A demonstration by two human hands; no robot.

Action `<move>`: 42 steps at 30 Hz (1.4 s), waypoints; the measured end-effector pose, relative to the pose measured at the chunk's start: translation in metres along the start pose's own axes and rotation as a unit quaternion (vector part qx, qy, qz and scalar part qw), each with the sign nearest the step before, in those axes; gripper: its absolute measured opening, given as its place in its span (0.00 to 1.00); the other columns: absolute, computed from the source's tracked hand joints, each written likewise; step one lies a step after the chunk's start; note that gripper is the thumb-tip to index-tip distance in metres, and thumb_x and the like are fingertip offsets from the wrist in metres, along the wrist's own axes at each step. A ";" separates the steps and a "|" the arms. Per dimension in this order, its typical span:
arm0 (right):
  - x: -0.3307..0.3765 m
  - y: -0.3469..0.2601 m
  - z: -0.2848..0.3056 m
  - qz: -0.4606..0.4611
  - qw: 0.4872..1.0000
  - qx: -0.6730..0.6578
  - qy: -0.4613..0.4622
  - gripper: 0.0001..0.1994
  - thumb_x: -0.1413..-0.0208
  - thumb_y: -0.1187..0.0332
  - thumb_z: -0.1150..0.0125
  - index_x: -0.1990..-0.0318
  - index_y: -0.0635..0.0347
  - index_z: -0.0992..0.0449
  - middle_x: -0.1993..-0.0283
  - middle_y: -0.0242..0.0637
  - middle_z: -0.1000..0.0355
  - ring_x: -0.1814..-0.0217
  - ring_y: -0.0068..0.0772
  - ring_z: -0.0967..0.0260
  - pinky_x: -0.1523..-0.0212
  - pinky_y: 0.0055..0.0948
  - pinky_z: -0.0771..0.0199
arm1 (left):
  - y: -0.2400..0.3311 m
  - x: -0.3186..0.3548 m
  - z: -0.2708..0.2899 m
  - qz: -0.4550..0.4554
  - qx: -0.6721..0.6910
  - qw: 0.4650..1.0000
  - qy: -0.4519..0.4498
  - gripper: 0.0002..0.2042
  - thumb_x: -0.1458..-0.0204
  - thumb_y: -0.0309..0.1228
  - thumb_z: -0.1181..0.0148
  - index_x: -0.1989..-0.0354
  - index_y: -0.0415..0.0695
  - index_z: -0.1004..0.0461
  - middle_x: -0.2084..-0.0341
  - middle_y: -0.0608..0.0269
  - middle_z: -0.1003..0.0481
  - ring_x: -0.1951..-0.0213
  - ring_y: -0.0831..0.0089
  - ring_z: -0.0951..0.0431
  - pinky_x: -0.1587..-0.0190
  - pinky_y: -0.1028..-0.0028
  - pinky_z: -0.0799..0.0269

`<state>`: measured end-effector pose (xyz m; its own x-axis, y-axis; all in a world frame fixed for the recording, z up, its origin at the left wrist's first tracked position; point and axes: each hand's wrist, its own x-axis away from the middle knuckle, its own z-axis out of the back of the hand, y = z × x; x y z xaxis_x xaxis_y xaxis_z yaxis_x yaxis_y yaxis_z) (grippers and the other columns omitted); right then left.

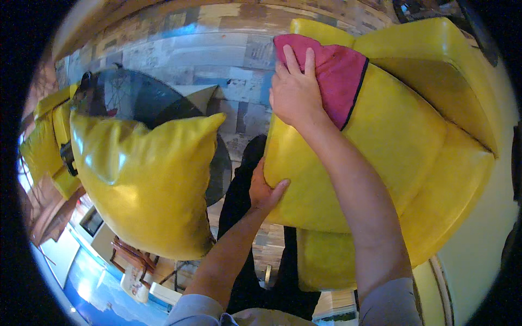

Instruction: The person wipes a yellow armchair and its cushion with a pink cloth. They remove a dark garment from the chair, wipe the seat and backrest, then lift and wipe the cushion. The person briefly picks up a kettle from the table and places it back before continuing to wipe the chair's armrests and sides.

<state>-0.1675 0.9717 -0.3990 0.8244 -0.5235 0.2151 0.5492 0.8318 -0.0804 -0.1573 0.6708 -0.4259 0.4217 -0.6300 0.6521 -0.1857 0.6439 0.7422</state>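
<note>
A yellow leather-look sofa point(402, 141) fills the right side. A pink cloth point(343, 76) with a dark edging lies over the far front corner of its seat. My right hand point(298, 89) rests flat on the cloth, fingers stretched out and apart, pressing it against the seat. Nearer to me, my left hand point(265, 190) grips the seat's front edge, its thumb on top and its fingers down the side, partly hidden. To the left, a plump yellow cushion point(147, 179) lies over a round dark glass table point(136, 92), apart from both hands.
Patchwork wood-look flooring point(234, 70) runs between the table and the sofa. More yellow seating point(46, 138) stands at the far left. A brown wooden chair point(133, 255) is at the lower left. My legs point(236, 201) in dark trousers stand close to the sofa.
</note>
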 end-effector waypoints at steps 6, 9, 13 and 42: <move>-0.012 -0.048 0.012 0.068 0.950 0.154 -0.264 0.21 0.35 0.57 0.51 0.45 0.53 0.16 0.38 0.43 0.23 0.24 0.57 0.43 0.24 0.72 0.71 | -0.013 0.027 0.015 0.021 0.049 0.999 -0.010 0.34 0.36 0.41 0.41 0.27 0.37 0.44 0.31 0.47 0.35 0.32 0.56 0.34 0.29 0.63 0.41; -0.010 -0.078 0.008 0.114 0.900 0.183 -0.380 0.22 0.32 0.54 0.52 0.39 0.48 0.19 0.32 0.38 0.27 0.24 0.54 0.39 0.29 0.80 0.67 | -0.031 0.056 0.021 0.053 0.019 0.998 0.017 0.30 0.29 0.46 0.54 0.27 0.37 0.42 0.32 0.51 0.33 0.32 0.61 0.34 0.29 0.66 0.41; 0.022 -0.123 -0.019 0.148 0.856 0.170 -0.464 0.24 0.30 0.52 0.54 0.33 0.46 0.24 0.29 0.34 0.30 0.24 0.50 0.39 0.28 0.77 0.64 | -0.057 0.079 0.033 0.131 0.076 0.986 0.069 0.28 0.28 0.48 0.57 0.31 0.37 0.34 0.35 0.53 0.29 0.35 0.64 0.31 0.31 0.67 0.39; 0.388 -0.006 -0.021 -0.251 0.961 -0.111 -0.021 0.34 0.43 0.49 0.36 0.29 0.42 0.34 0.20 0.43 0.49 0.19 0.66 0.57 0.31 0.82 0.55 | 0.001 0.047 0.012 -0.062 -0.065 0.994 0.054 0.31 0.27 0.45 0.57 0.27 0.32 0.43 0.30 0.44 0.38 0.31 0.55 0.37 0.29 0.62 0.44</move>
<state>0.1522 0.7596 -0.3355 0.4438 -0.8368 0.3206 0.8961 0.4135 -0.1612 -0.1487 0.6361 -0.3928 0.5282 -0.6626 0.5309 -0.0124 0.6192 0.7851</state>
